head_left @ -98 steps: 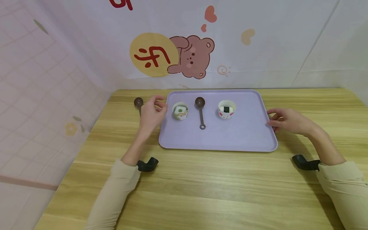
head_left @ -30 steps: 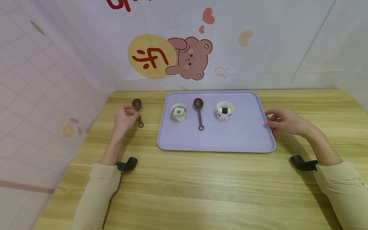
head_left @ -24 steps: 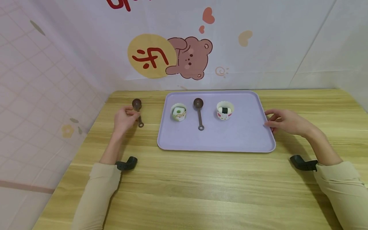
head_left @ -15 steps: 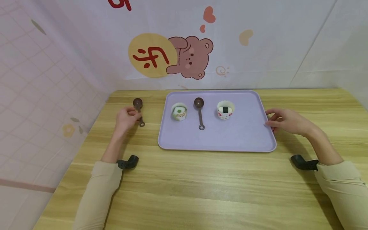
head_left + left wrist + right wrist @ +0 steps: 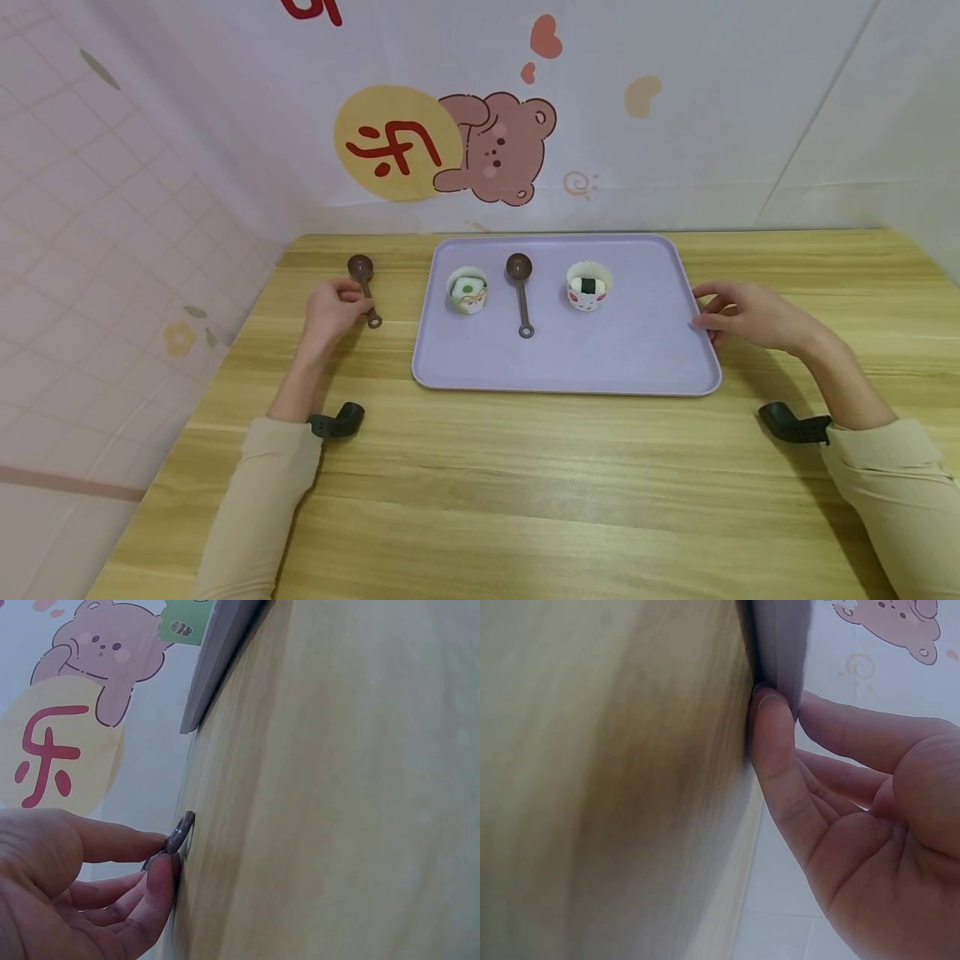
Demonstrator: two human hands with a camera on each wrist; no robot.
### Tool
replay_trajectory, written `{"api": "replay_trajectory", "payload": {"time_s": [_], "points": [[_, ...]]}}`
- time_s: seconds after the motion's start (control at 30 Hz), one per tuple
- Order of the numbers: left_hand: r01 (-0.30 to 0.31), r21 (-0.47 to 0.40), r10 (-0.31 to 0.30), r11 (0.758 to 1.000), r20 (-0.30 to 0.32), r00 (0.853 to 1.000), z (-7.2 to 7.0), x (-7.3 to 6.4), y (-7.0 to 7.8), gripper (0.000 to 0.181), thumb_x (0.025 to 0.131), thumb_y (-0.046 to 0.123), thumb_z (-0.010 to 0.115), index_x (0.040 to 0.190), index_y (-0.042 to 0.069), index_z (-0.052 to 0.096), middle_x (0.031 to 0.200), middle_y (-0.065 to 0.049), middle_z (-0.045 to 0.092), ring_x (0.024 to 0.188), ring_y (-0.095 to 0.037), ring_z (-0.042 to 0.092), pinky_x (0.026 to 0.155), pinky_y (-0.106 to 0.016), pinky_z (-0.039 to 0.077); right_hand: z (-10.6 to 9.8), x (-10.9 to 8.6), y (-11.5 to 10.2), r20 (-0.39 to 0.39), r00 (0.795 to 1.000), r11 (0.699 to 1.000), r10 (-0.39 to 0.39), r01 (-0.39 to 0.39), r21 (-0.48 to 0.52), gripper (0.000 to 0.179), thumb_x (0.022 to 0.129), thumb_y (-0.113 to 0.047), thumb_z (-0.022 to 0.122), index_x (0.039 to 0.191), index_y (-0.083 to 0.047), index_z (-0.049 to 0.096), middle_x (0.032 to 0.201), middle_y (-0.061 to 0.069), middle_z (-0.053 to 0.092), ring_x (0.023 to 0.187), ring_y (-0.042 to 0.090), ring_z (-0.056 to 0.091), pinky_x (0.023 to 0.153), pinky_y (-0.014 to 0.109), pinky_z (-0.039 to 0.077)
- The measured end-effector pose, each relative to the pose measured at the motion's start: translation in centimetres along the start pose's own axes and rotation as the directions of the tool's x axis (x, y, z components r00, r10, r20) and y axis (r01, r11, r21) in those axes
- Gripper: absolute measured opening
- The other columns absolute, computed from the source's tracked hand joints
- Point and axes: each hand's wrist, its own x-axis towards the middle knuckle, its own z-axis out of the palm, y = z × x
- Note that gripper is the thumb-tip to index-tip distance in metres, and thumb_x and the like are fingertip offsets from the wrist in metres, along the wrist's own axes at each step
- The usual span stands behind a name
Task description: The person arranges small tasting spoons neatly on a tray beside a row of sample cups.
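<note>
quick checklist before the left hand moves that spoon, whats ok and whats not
1. Left hand on outer spoon: ok, pinching its handle.
2. Outer spoon clear of table: cannot tell.
3. Right hand on tray: ok, gripping its right edge.
4. Left cup and right cup upright: ok.
5. Tray spoon apart from both cups: ok, lying between them.
</note>
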Motion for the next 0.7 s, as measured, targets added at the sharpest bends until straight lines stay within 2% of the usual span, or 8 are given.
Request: {"api": "replay_trajectory", "payload": {"time_s": [0.33,0.57,0.7], "points": [[-0.002,0.019,0.002,1.0,0.014,1.0,-0.02,-0.04,0.38,0.036,0.094,0.001,0.067,0.125,-0.016,0.058,0.104,-0.022,0.061,0.067,-0.005,0.061,0.071,-0.019,0.056,-0.02,0.0,-0.07,-0.006,1.0,1.0,-0.007,0.007,0.005,0.045,0.1,-0.009,0.063,0.136,0.013,0.047,0.104,0.021,0.07,0.074,0.017,0.068,0.07,0.028,0.055],[0.003,0.041,-0.004,0.999,0.032,0.999,-0.12,-0.03,0.33,0.036,0.096,0.003,0.065,0.126,-0.016,0.057,0.111,-0.024,0.061,0.071,-0.007,0.061,0.071,-0.018,0.056,0.0,0.03,-0.01,-0.009,1.0,1.0,-0.012,0.012,0.002,0.044,0.1,-0.008,0.064,0.135,0.013,0.048,0.103,0.021,0.07,0.073,0.017,0.068,0.069,0.028,0.055],[0.022,0.006,-0.022,1.0,0.046,0.999,-0.15,-0.07,0.47,0.038,0.097,0.002,0.063,0.129,-0.016,0.054,0.113,-0.024,0.059,0.075,-0.008,0.062,0.074,-0.018,0.056,-0.02,0.0,-0.01,-0.007,1.0,1.0,-0.012,0.012,-0.001,0.044,0.1,-0.009,0.064,0.135,0.013,0.048,0.103,0.021,0.07,0.074,0.017,0.068,0.07,0.028,0.055]]}}
